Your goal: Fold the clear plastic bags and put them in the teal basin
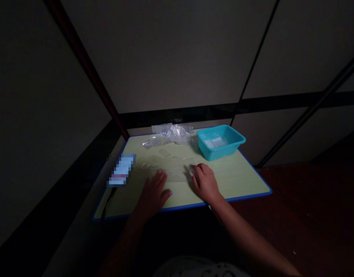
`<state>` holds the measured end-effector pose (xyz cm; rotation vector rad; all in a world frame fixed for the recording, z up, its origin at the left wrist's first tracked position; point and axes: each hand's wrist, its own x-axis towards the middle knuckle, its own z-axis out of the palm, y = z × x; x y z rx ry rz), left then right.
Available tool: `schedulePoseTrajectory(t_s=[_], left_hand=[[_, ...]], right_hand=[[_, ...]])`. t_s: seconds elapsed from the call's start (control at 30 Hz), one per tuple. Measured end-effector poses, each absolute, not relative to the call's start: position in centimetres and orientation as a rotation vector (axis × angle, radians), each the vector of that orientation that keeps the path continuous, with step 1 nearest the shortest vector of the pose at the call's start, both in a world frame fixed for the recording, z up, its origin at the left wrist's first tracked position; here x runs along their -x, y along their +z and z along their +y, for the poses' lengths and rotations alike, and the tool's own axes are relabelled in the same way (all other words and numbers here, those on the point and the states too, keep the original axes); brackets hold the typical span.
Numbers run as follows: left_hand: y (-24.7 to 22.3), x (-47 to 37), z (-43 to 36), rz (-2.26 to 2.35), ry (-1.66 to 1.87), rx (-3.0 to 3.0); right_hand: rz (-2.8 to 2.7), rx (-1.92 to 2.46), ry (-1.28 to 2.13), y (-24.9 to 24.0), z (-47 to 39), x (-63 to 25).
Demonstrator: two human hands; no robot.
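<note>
A thin, clear plastic bag [175,169] lies flat on the pale yellow table [237,179]. My left hand [155,192] rests at its near left edge, fingers apart and holding nothing. At the bag's right side is my right hand [205,181], its fingers bent and thumb apart, with nothing seen in its grasp. Behind the flat bag sits a crumpled heap of clear plastic bags [177,134]. A turquoise basket [211,153] stands at the back right, with something clear and flat on its bottom.
At the table's left edge lies a blurred-out, phone-like object [122,170], with a dark strap [108,202] running down from it. Panelled walls [171,57] rise behind and to the left of the table. Dark red floor [303,207] shows on the right.
</note>
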<state>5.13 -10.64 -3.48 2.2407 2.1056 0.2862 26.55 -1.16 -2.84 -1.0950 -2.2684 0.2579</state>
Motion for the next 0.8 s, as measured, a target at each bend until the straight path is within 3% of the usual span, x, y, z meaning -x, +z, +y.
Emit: schedulePoseTrajectory(t_s=[0.23,0.5,0.8], left_hand=[[-3.9,-5.1,-8.9,1.954,0.311,-2.359],[-4.9,-4.4,-9.5,2.036,0.403,-2.345],[-4.2,-5.1,-9.7,2.216,0.465,-2.207]], right_hand=[[-2.587,0.824,0.365,-2.1,-4.8,-24.7],[-2.736,0.861,0.505,-3.3,-4.7,-22.6],[-2.734,1.019,0.391,-3.6,-4.6,-26.7]])
